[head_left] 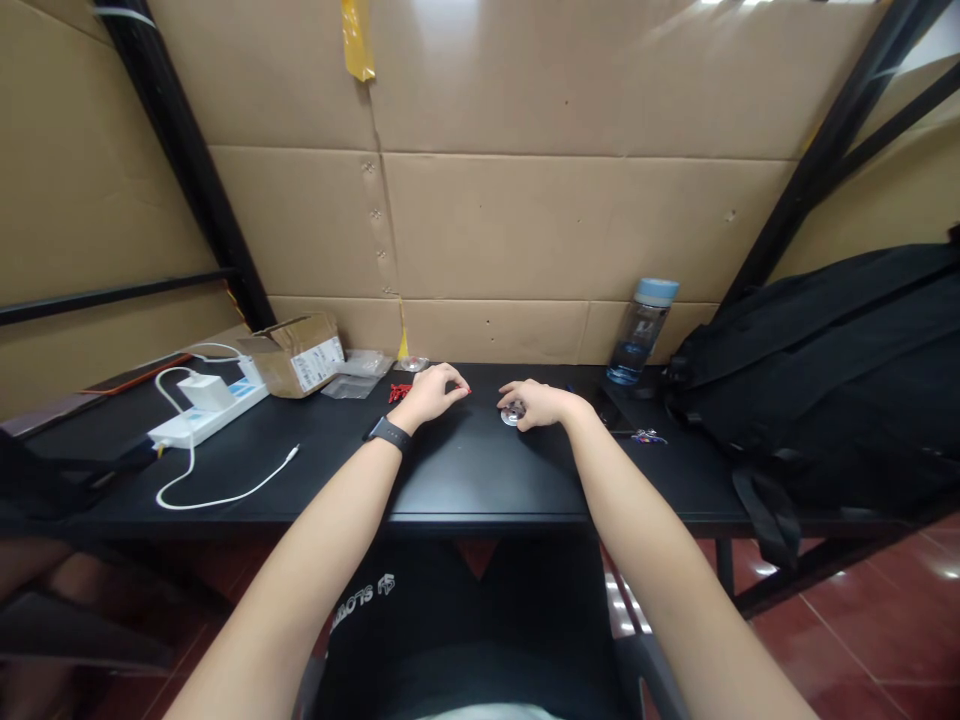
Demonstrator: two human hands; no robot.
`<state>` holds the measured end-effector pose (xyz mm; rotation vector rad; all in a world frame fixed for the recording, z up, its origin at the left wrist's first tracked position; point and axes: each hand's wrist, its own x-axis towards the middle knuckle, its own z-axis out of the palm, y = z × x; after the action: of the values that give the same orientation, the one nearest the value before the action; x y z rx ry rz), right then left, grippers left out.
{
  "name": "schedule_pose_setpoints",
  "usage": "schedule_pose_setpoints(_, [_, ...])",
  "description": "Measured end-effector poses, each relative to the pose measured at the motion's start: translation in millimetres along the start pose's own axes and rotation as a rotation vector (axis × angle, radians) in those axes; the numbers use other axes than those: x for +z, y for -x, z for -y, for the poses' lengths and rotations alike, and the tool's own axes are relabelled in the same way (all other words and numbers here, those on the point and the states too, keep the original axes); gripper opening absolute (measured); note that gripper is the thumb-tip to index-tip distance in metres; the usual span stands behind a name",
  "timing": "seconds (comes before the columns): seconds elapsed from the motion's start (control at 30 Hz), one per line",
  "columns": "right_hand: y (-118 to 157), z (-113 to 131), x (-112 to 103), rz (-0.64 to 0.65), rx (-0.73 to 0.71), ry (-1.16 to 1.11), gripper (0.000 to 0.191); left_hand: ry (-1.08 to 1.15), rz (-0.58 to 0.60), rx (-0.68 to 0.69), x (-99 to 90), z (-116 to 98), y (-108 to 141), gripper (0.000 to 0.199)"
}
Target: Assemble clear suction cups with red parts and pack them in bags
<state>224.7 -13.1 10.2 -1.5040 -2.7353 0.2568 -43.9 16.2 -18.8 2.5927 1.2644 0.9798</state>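
Note:
My left hand [431, 391], with a dark watch on its wrist, is closed in a pinch. A tiny red piece [469, 391] shows at its fingertips; its kind is too small to make out. Beside that hand lies a heap of small red pieces [399, 392], partly hidden by it. My right hand [541, 403] curls its fingers round the edge of a small round clear-and-silvery disc [512, 415] on the black table [480, 480]. The fingers cover part of the disc. A gap separates the two hands.
To the left are a white power strip [217, 410] with a charging cable [225, 501], an opened cardboard box [296, 355] and clear plastic bags [358, 375]. A water bottle [637, 335], a dark phone-like slab [613, 412], keys [649, 437] and a black backpack [825, 370] are on the right.

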Motion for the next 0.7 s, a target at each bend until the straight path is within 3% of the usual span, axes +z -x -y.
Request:
schedule_pose_setpoints(0.17, [1.5,4.3,-1.5,0.034,-0.006,0.011,0.070,0.004,0.003,-0.001,0.2,-0.1,0.2,0.013])
schedule_pose_setpoints(0.43, [-0.7,11.4,-2.0,-0.019,0.042,0.059,0.058,0.024,0.001,-0.003,1.0,0.8,-0.6,0.010])
schedule_pose_setpoints(0.53, [-1.1,10.8,-1.5,-0.137,-0.004,0.000,0.055,0.020,0.005,-0.005,0.3,-0.5,-0.5,0.010])
schedule_pose_setpoints(0.7, [-7.1,13.1,2.7,-0.390,-0.149,-0.421,0.051,0.027,-0.029,-0.002,-2.1,-6.6,-0.3,0.013])
